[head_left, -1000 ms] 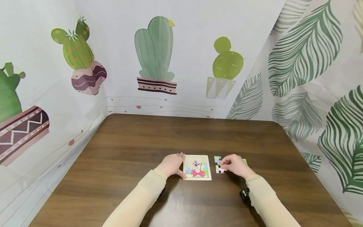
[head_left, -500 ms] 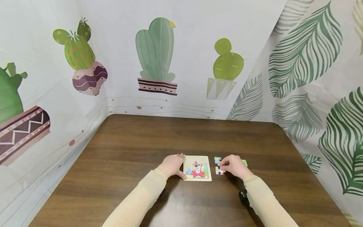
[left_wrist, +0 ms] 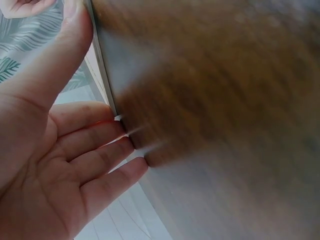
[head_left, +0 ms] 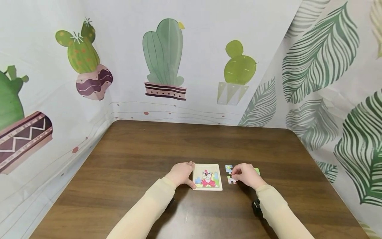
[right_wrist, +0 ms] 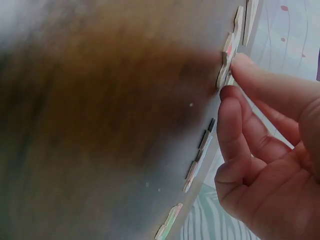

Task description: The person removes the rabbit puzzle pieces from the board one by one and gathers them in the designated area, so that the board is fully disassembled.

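Observation:
My left hand [head_left: 180, 173] rests against the left side of a small wooden jigsaw tray [head_left: 221, 179], its fingers fairly straight in the left wrist view and its thumb at the near corner. Inside the tray, joined pieces [head_left: 208, 182] show a white-and-red cartoon animal in the lower part; bare wood shows above. To the right of the tray, my right hand [head_left: 247, 175] pinches a pink-and-white jigsaw piece [head_left: 230, 180] low over the table, thumb on top. Just behind that piece lies a blue jigsaw piece [head_left: 228, 168] with a yellow shape.
A green jigsaw piece [head_left: 257, 171] shows beyond the right hand, which partly hides it. In the right wrist view more pieces [right_wrist: 199, 155] lie on the table under the hand. The brown wooden table [head_left: 149, 146] reaches back to a wall covering printed with cacti and leaves.
My right hand has shifted slightly left, and the pink-and-white piece under its fingertips has moved a little. The left hand and tray stay in place.

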Action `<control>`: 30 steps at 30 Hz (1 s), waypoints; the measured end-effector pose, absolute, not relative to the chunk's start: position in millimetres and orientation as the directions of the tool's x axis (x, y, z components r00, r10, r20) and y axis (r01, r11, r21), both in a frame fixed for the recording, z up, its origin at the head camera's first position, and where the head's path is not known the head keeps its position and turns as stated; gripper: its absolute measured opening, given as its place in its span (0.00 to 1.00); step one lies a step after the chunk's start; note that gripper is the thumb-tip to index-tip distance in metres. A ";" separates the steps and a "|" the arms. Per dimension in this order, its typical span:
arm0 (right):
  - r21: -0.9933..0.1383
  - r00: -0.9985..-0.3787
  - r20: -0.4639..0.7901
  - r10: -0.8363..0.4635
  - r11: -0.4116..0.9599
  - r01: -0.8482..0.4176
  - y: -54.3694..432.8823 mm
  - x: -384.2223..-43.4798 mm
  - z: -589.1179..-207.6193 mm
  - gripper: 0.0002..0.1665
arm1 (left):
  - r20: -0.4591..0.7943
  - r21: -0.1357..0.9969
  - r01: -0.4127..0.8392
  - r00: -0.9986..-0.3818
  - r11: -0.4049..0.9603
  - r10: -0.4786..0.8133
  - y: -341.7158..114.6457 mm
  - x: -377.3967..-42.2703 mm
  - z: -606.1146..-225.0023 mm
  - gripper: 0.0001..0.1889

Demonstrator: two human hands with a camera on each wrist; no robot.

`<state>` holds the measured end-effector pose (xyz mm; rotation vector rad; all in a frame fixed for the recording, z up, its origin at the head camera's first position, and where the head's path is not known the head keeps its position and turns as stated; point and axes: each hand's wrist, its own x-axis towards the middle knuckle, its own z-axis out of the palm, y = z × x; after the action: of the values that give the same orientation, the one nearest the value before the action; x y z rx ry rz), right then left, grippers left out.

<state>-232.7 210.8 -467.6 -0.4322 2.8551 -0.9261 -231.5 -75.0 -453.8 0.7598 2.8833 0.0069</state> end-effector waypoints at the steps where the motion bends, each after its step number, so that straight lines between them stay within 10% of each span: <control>1: -0.594 -0.954 -0.019 -0.300 0.770 -0.231 210.2 -232.8 -467.5 0.05 | -0.153 0.046 0.488 -0.859 0.871 0.489 -75.4 -231.6 -454.1 0.53; 30: -0.591 -0.944 -0.020 -0.329 0.766 -0.254 147.3 -236.9 -458.6 0.11 | -0.130 0.040 0.501 -0.855 0.865 0.502 -74.7 -229.2 -449.7 0.52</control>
<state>-236.9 147.3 -458.6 -0.4704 2.8361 -0.9219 -229.2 -74.7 -449.7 0.7838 2.9010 0.0063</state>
